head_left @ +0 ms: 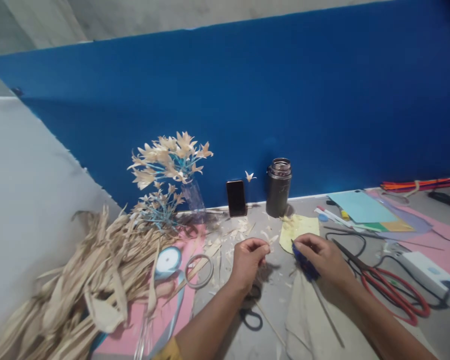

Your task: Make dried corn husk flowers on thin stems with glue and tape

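My left hand (250, 257) is closed in a pinch on a small pale husk petal (273, 240), above the middle of the table. To its right, my right hand (324, 260) grips a blue glue gun (304, 262), its dark tip towards the left hand. A long grey glue stick (328, 315) runs from the back of the gun towards me. Beyond the right hand lies a yellow sheet (298, 230) with pale scraps on it. Dark-handled scissors (252, 319) lie partly hidden under my left forearm.
Dried corn husks (71, 285) are heaped at left, by a ribbon roll (168, 262) and a tape ring (198, 271). A vase (193, 200) of husk flowers, a phone (236, 198) and a flask (278, 190) stand behind. Red-handled scissors (395, 292) and a power strip (431, 275) lie right.
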A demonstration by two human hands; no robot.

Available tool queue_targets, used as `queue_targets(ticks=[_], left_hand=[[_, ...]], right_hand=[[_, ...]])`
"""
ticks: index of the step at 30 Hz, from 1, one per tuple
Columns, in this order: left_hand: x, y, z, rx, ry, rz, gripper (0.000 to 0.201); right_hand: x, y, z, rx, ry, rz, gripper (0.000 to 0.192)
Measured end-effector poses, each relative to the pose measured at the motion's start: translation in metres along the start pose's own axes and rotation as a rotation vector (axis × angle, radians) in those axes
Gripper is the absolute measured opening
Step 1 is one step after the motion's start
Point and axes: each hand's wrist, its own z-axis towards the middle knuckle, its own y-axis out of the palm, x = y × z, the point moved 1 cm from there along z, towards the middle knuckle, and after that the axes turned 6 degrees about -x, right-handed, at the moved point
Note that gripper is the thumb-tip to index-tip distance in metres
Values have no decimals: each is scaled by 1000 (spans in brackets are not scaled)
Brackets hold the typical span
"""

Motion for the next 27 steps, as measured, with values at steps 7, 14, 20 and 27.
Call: queue_targets(ticks=[7,14,20,27], left_hand=[[0,-3,-21,-23,21,-54,21],[2,-6,-24,-46,78,-18,13],[-5,-3,-27,-142,-39,-212,30],[-6,-10,-25,-155,-114,-418,48]], right_hand=[[-53,17,3,-287,38,47,47],[-54,30,0,-315,157,127,41],[-46,47,-2,-283,361,513,41],[-38,32,-3,-280,387,493,46]])
